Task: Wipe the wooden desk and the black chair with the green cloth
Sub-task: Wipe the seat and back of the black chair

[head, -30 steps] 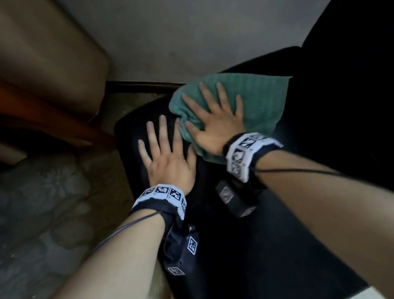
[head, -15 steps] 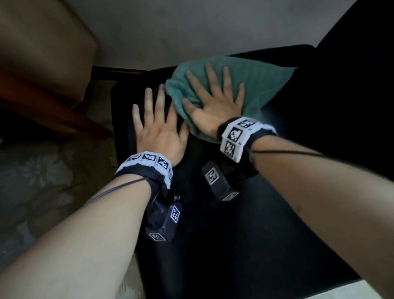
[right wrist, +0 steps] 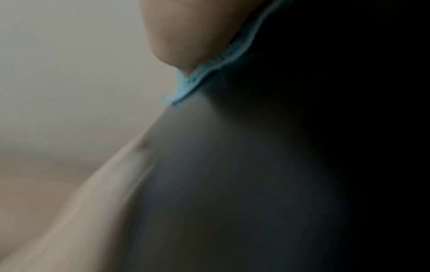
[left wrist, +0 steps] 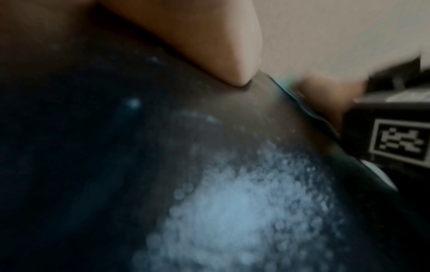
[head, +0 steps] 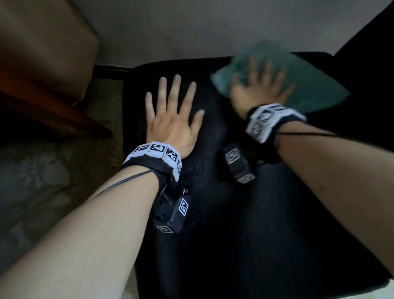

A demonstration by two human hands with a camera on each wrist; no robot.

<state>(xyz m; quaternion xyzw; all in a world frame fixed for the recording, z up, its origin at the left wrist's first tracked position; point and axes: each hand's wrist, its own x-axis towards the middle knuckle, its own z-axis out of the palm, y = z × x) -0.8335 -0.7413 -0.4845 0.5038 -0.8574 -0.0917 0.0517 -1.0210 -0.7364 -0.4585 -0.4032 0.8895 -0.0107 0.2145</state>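
The soft green cloth (head: pixel 303 79) is being pressed flat onto the far right part of the black padded chair seat (head: pixel 244 228) by the right hand (head: pixel 260 85), whose fingers, though blurred, appear to be spread straight rather than curled. The left hand (head: pixel 172 118) is being rested palm-down on the seat just beside the cloth, fingers extended and nothing being grasped. A reddish-brown wooden desk edge (head: pixel 46 102) is being shown at the left.

The black chair (head: pixel 221 230) seat looks matt and finely grained, the green cloth (head: pixel 313 86) soft, nubbly fabric, the wooden desk (head: pixel 46 100) edge smooth.
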